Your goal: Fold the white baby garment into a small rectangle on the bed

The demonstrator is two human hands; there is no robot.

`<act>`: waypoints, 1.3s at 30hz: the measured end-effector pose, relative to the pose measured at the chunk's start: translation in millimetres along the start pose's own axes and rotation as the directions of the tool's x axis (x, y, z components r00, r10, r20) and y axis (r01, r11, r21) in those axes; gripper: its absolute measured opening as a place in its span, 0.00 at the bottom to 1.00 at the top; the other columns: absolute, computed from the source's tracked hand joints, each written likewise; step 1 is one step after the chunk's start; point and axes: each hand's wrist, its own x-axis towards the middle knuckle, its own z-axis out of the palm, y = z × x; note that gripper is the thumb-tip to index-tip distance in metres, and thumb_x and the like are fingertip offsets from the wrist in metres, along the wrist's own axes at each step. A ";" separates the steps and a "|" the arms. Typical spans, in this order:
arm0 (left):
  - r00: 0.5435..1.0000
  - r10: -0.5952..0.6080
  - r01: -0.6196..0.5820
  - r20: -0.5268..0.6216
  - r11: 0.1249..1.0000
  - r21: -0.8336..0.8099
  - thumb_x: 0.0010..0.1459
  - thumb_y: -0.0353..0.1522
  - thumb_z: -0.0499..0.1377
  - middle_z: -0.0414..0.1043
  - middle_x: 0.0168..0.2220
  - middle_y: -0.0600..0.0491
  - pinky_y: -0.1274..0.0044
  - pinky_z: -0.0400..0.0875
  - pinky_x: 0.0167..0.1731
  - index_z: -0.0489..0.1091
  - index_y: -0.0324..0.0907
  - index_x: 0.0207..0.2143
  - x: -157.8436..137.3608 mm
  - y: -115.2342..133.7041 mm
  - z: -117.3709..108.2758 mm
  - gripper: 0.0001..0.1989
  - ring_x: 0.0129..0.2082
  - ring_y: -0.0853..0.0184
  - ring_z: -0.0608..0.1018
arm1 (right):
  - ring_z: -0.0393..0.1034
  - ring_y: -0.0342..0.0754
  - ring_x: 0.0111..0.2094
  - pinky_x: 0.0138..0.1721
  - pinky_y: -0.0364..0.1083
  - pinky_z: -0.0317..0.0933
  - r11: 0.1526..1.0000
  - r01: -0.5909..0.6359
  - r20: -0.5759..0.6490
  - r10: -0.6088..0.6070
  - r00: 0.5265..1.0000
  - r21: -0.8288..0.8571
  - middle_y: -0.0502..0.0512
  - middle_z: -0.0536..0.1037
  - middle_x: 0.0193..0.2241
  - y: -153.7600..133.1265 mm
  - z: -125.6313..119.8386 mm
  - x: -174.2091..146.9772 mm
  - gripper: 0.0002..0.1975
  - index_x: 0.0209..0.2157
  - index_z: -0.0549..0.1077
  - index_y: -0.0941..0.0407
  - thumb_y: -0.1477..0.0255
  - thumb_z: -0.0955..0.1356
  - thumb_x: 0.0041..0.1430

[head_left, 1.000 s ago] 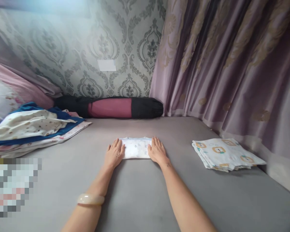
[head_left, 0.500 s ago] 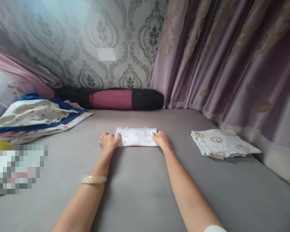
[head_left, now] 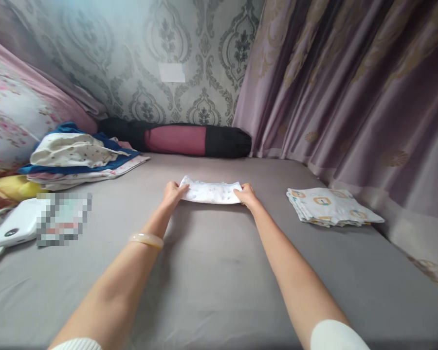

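The wall [head_left: 190, 53] at the back has grey-green wallpaper with a dark damask pattern, and a small pale rectangle [head_left: 171, 72] is fixed on it. On the right side hangs a mauve curtain [head_left: 350, 87] with faded gold motifs, falling in deep folds down to the bed. The bed is covered with a plain grey sheet [head_left: 211, 253], smooth with a few light wrinkles. Against the back wall lies a long bolster [head_left: 182, 139], black at both ends and dark pink in the middle. At the left edge leans a floral pink bedding [head_left: 10, 116]. Soft daylight comes from the upper left.
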 end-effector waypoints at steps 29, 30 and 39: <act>0.691 0.622 -0.720 0.368 0.631 0.287 0.68 0.39 0.37 0.54 0.66 0.47 0.58 0.45 0.63 0.56 0.42 0.64 -68.7 10.8 37.2 0.26 0.67 0.56 0.53 | 0.41 0.51 0.67 0.65 0.57 0.34 0.750 0.606 0.289 -0.537 0.792 -0.265 0.56 0.53 0.66 -22.2 22.0 -82.8 0.27 0.65 0.54 0.58 0.65 0.50 0.69; 0.696 0.617 -0.715 0.367 0.639 0.284 0.67 0.40 0.38 0.53 0.66 0.48 0.57 0.45 0.63 0.55 0.43 0.64 -67.9 8.9 38.7 0.26 0.67 0.56 0.53 | 0.41 0.51 0.67 0.65 0.57 0.34 0.756 0.599 0.287 -0.532 0.797 -0.263 0.56 0.53 0.66 -21.0 22.8 -82.5 0.27 0.65 0.54 0.57 0.65 0.50 0.69; 0.708 0.605 -0.704 0.365 0.645 0.297 0.67 0.41 0.38 0.52 0.66 0.48 0.56 0.45 0.62 0.55 0.44 0.64 -67.1 6.2 41.8 0.26 0.67 0.55 0.52 | 0.42 0.51 0.67 0.65 0.58 0.33 0.755 0.595 0.268 -0.533 0.802 -0.278 0.56 0.55 0.66 -18.2 27.0 -82.2 0.26 0.64 0.56 0.56 0.65 0.51 0.68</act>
